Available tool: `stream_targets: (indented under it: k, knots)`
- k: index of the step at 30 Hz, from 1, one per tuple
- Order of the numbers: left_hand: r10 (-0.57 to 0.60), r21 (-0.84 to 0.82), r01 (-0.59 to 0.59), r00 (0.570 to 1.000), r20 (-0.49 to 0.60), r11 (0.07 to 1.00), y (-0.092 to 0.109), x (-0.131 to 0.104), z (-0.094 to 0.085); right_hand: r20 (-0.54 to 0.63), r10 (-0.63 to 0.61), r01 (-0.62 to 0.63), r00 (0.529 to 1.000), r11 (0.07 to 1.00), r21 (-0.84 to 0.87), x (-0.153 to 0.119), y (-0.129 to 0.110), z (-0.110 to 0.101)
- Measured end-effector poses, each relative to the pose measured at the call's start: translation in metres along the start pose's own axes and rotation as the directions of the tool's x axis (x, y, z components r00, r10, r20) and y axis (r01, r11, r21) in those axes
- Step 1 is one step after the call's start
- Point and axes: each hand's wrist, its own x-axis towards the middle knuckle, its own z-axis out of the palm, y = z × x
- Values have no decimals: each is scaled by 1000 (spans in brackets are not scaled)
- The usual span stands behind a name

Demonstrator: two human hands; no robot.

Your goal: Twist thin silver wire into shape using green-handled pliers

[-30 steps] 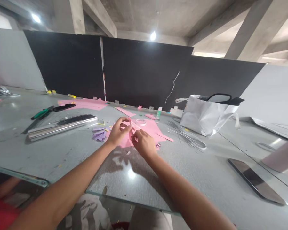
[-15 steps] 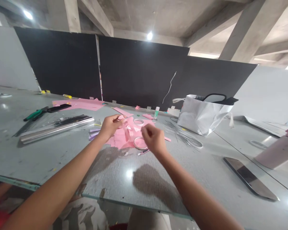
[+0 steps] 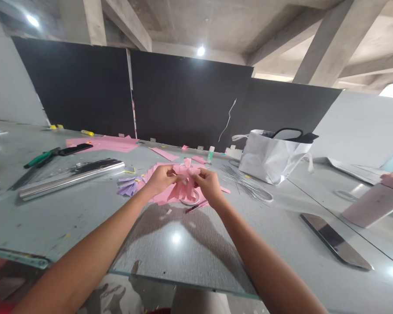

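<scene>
Looks like a craft workshop, fitted out beneath bare concrete beams (image 3: 330,43) and a glowing lamp (image 3: 201,51) at the top of the frame. Walled off by black partition boards (image 3: 190,100) across the middle. Strewn along a stained grey worktable (image 3: 281,231) with cut pink paper (image 3: 163,198) at centre, a foil roll (image 3: 72,179) at left and loose wire (image 3: 250,188) right of centre.

Mid-frame, we have a paper piece (image 3: 183,190) between our left fingers (image 3: 174,179) and right fingers (image 3: 196,177), over sheets (image 3: 160,197) on the worktop (image 3: 85,226). Left of these we see a foil roll (image 3: 72,180), a hand tool (image 3: 39,159) behind it. To the right lies a wire bundle (image 3: 250,186), a bag (image 3: 271,159) behind it; lower right, a phone (image 3: 336,240) before a bottle (image 3: 376,203).
</scene>
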Motion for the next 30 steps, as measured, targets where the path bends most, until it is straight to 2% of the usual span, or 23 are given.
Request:
stream_targets:
  k: [4, 8, 12, 16, 20, 23, 27, 30]
  knots:
    - [-28, 21, 27, 999, 34, 999, -11, -4, -2, 6, 31, -31, 1000, 999, 40, -2, 7, -3]
    - [-28, -45, 32, 996, 90, 998, -9, -4, 1, 30, 55, -56, 998, 996, 64, -2, 9, -6]
    - [-71, -113, 83, 992, 100, 990, -9, -5, 6, 35, 44, -46, 998, 998, 42, -1, 12, -7]
    - [-79, -36, 82, 992, 100, 996, -11, -6, 10, 2, -14, 14, 1000, 995, -97, -2, 11, -7]
    - [-49, 86, 45, 998, 41, 995, -14, -7, 11, 24, -59, 63, 998, 975, -213, -6, 5, -6]
    - [3, 93, -6, 1000, 30, 996, -16, -7, 10, 34, -74, 81, 997, 952, -297, -8, 5, -6]
    - [12, 99, -16, 999, 47, 995, -17, -6, 10, 49, -110, 120, 993, 910, -398, -7, 12, -7]
    - [40, 82, -46, 997, 66, 996, -18, -6, 10, 12, -219, 198, 976, 854, -481, -8, 17, -7]
